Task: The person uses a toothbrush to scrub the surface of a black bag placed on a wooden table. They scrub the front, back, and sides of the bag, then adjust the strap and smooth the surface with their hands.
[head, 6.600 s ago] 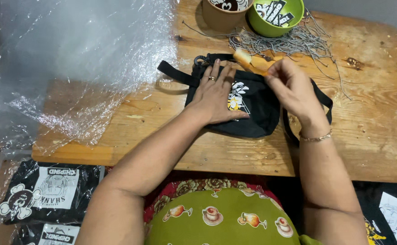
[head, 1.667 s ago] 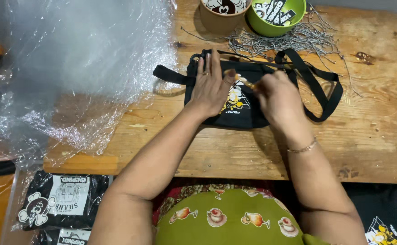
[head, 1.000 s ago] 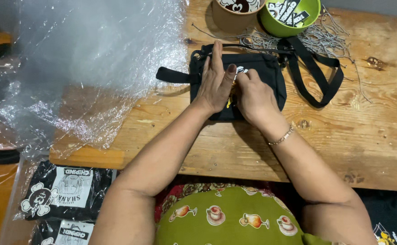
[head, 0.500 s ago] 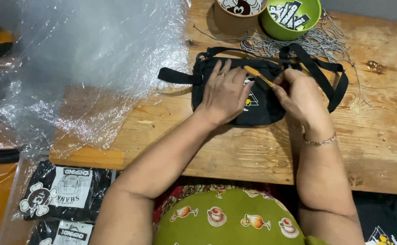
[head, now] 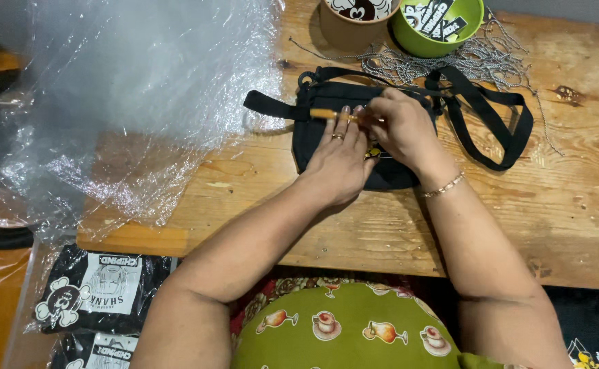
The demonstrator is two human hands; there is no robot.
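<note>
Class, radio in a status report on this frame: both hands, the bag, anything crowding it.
Left hand flat on black bag. Right hand pinching orange stick over it. Bubble wrap left; bead chains and bowls behind.

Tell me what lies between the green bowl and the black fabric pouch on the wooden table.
In the head view, a tangle of silver ball chains lies between the green bowl and the black fabric pouch, beside its black strap.

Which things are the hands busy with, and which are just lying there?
In use:
- small black fabric sling bag, under left hand
- thin orange stick, pinched by right hand

Lying about:
- clear bubble wrap sheet
- green bowl
- grey cords
- brown bowl
</note>
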